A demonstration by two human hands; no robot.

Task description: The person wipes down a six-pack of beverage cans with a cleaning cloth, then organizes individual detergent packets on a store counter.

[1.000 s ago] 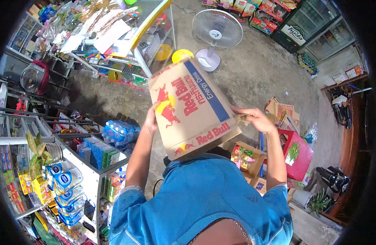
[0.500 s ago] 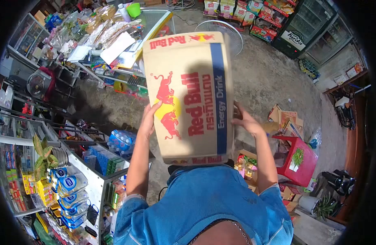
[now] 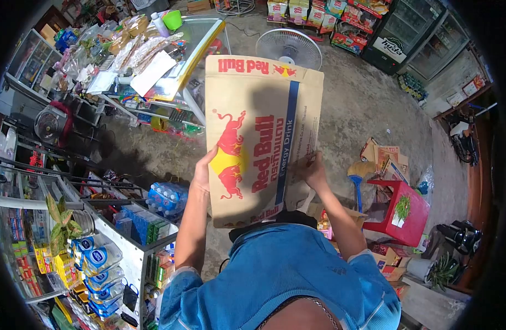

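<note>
A brown Red Bull cardboard box is held up in front of my chest and looks folded nearly flat. Red bulls, a yellow disc and a dark blue stripe are printed on it. My left hand grips its left edge, thumb over the front and the other fingers hidden behind. On the lower right side, my right hand has its fingers bent against the printed side panel, partly in shadow. The back of the box is out of sight.
A glass display counter with goods on top stands ahead left, a fan beyond the box. Shelves and packs crowd my left. To my right are a broom, a red plastic stool and folded cardboard.
The box has gone from a boxy shape to a flatter one, with its right side panel now showing beside the blue stripe. My right hand has shifted left onto that panel.
</note>
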